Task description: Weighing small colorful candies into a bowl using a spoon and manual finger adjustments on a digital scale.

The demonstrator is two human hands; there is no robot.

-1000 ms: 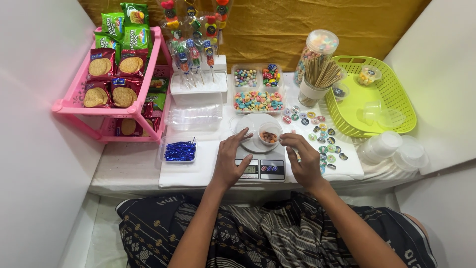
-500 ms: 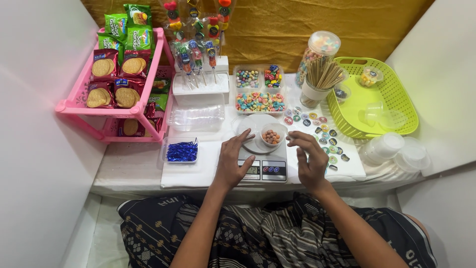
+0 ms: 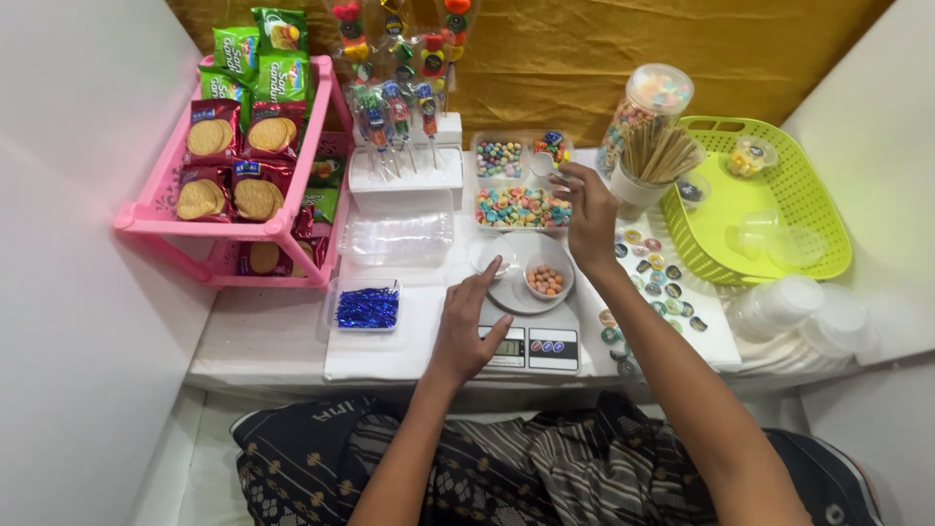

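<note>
Your right hand point(image 3: 589, 219) hides its pinch above one candy tray point(image 3: 521, 185); your left hand point(image 3: 467, 326), fingers spread, touches one scale point(image 3: 531, 341).

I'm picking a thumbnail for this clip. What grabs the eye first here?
The bright pink rack of biscuit packets at the left, and the lime green basket at the right. Between them, the right hand reaches over a clear tray of coloured candies while the left hand rests by a small cup of sweets on the scale.
</note>
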